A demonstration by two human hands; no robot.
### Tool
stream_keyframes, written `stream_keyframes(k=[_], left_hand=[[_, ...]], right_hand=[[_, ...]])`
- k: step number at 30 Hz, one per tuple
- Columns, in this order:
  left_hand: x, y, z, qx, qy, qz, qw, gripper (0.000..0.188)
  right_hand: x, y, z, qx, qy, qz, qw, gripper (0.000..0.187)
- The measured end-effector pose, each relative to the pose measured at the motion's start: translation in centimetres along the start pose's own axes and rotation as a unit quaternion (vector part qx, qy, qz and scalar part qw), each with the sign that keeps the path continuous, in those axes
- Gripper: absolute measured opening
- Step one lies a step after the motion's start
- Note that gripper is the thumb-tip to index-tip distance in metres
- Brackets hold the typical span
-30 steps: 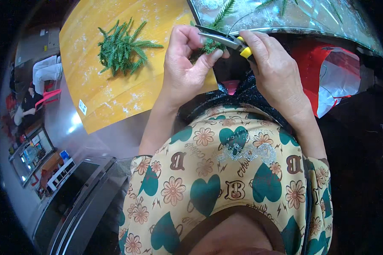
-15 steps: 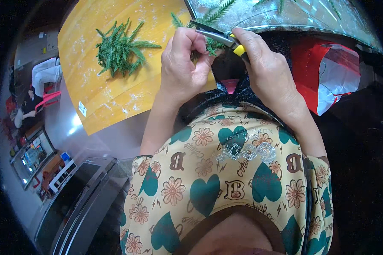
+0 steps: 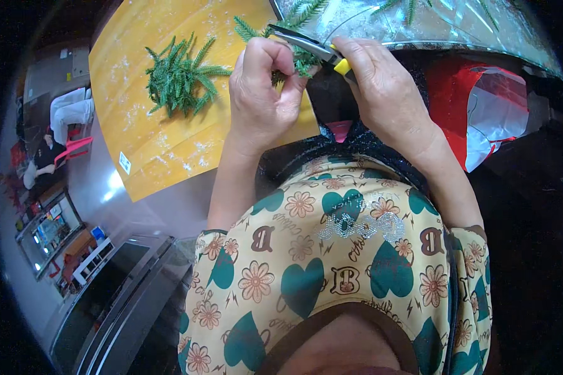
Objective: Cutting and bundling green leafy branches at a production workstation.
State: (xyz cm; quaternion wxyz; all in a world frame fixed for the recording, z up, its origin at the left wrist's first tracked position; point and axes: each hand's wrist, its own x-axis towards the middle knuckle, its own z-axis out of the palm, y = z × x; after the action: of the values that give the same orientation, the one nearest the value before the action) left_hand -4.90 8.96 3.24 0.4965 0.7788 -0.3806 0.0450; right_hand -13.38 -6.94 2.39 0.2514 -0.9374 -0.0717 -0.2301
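My left hand (image 3: 263,100) is closed in a pinch on a green artificial fir sprig (image 3: 303,64), whose needles show between and beyond the fingers. Gripped in my right hand (image 3: 388,90) are long-nosed pliers (image 3: 319,50) with yellow and dark handles. Their grey and black jaws point left, over the sprig and just above my left fingertips. What the jaws touch is hard to make out. A thin wire (image 3: 350,20) curves up near the pliers. Left of my hands, a bunch of green sprigs (image 3: 182,78) lies on a yellow board (image 3: 131,87).
A glass-like surface (image 3: 444,28) with more green sprigs spans the far right. Below it stands a red bag (image 3: 450,106) with a silvery-white inside. White flecks dot the board. At far left sits another person (image 3: 72,112) near a pink chair (image 3: 75,149).
Both hands, with the pliers and the sprig, have shifted slightly left. The bunch on the board appears a little lower and to the right in view.
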Motion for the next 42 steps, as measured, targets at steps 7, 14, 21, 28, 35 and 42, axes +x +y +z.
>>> stream_keyframes(k=[7, 14, 21, 28, 35, 42], left_hand=[[0.3, 0.5, -0.5, 0.021, 0.006, -0.015, 1.000, 0.031], [0.8, 0.8, 0.0, -0.097, 0.008, -0.091, 0.991, 0.029], [1.2, 0.2, -0.6, -0.229, 0.014, -0.085, 0.970, 0.027], [-0.8, 0.2, -5.0, -0.227, 0.085, -0.075, 0.967, 0.029], [0.0, -2.4, -14.2, 0.070, 0.297, -0.026, 0.952, 0.021], [-3.3, -13.5, -13.2, 0.309, 0.104, -0.112, 0.939, 0.010]], right_hand=[[0.6, -0.2, 0.1, -0.015, -0.033, 0.021, 0.999, 0.041], [1.1, 0.1, 0.2, 0.048, -0.013, 0.044, 0.998, 0.033], [2.1, -0.5, -0.3, 0.134, -0.030, 0.062, 0.989, 0.027], [0.8, 0.9, -4.5, 0.577, -0.047, 0.351, 0.736, 0.029], [-1.5, 4.3, -7.5, 0.480, 0.122, 0.370, 0.786, 0.035], [-2.7, 4.7, -6.8, 0.523, 0.102, 0.373, 0.760, 0.036]])
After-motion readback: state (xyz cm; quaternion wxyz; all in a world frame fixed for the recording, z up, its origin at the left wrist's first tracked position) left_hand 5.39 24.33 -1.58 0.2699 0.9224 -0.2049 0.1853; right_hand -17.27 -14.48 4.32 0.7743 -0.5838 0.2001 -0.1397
